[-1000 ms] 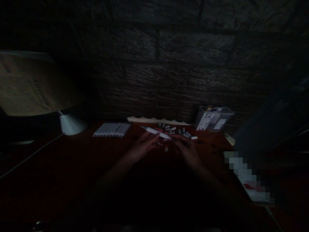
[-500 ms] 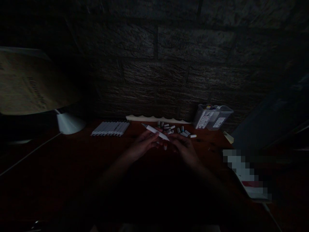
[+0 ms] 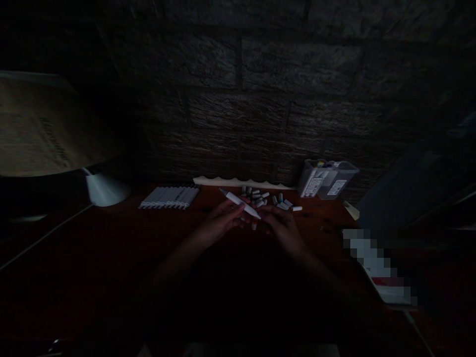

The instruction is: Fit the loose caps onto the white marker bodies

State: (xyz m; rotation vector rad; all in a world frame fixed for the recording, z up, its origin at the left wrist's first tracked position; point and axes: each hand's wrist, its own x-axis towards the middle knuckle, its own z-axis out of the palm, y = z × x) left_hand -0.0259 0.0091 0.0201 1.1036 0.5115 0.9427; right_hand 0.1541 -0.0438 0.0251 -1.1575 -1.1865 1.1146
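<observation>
A white marker point(image 3: 241, 204) with both ends uncapped lies slanted in my left hand point(image 3: 223, 220), gripped between thumb and fingers around its middle. Its grey end points up and left; the pale tapered end points down and right. My right hand point(image 3: 282, 228) is curled at that tapered tip, fingers pressed together; whether it pinches the tip or a small piece is too dark to tell. Just below the marker, between the hands, stands a small cap point(image 3: 254, 225) with a reddish top. Several loose white caps point(image 3: 256, 196) lie behind the hands.
A row of white markers point(image 3: 169, 197) lies at left on the wooden desk point(image 3: 111, 258). Two clear plastic boxes point(image 3: 336, 181) stand back right, one holding markers. A lamp point(image 3: 107, 190) is at left, a blurred device point(image 3: 383, 270) with a cable at right, a brick wall point(image 3: 260, 109) behind.
The marker's tapered end now shows slightly more clear of my right fingers. Otherwise the hands and objects hold nearly the same places, with a slight shift of the view.
</observation>
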